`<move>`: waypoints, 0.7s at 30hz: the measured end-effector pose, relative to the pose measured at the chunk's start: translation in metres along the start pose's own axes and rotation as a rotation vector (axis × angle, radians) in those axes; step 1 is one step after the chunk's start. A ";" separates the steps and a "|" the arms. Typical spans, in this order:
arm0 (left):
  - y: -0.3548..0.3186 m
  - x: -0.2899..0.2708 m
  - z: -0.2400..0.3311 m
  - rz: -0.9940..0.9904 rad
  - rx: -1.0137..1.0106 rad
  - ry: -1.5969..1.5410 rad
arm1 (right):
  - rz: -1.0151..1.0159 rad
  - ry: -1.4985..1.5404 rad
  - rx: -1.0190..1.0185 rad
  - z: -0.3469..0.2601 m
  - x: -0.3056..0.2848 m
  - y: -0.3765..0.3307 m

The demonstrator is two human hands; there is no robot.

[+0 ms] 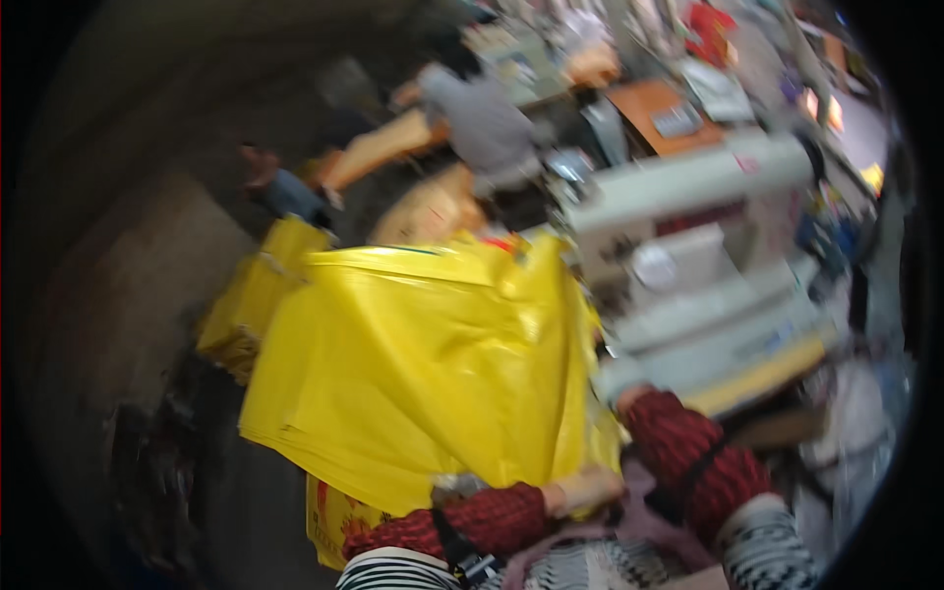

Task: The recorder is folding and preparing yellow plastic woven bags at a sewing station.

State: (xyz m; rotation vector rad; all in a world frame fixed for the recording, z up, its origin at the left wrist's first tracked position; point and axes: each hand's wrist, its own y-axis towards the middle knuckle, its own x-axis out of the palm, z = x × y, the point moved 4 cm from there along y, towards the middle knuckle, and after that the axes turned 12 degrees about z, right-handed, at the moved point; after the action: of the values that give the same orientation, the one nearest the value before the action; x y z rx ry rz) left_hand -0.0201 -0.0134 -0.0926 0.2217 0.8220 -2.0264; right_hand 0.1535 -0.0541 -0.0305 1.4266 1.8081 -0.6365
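Note:
A large glossy yellow plastic sheet (423,364), apparently several layers thick, spreads over the work surface to the left of a pale sewing machine (688,226). At the sheet's near right corner is my left hand (588,489), its blurred fingers curled in on the yellow edge. My right hand (629,395) is beside the sheet's right edge, close to the front left of the machine bed; its fingers are mostly hidden and smeared. Both my forearms wear dark red patterned sleeve covers.
A folded yellow stack (261,285) lies beyond the sheet's left side. Under its near edge hangs a printed yellow piece (344,511). Farther off, a person in grey (482,123) sits near orange-tan material (393,147). An orange-brown tabletop (639,108) stands behind the machine.

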 end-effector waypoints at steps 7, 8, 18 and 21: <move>-0.037 -0.099 0.025 0.963 0.011 -0.941 | 0.001 0.518 -0.087 0.036 0.002 -0.060; -0.036 -0.113 0.041 1.047 0.028 -0.974 | 0.132 0.879 -0.002 0.039 -0.007 -0.069; -0.033 -0.118 0.022 0.540 -0.089 0.984 | -0.621 -0.201 -0.530 0.040 0.001 -0.145; -0.032 -0.118 0.036 0.326 -0.339 0.880 | -0.232 -0.015 -0.687 0.073 0.026 -0.154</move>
State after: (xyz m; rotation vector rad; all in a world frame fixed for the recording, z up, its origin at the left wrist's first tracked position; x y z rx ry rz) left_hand 0.0270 0.0565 0.0023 1.0202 1.5263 -1.4109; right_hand 0.0194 -0.1339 -0.1046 0.7574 1.9325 -0.0989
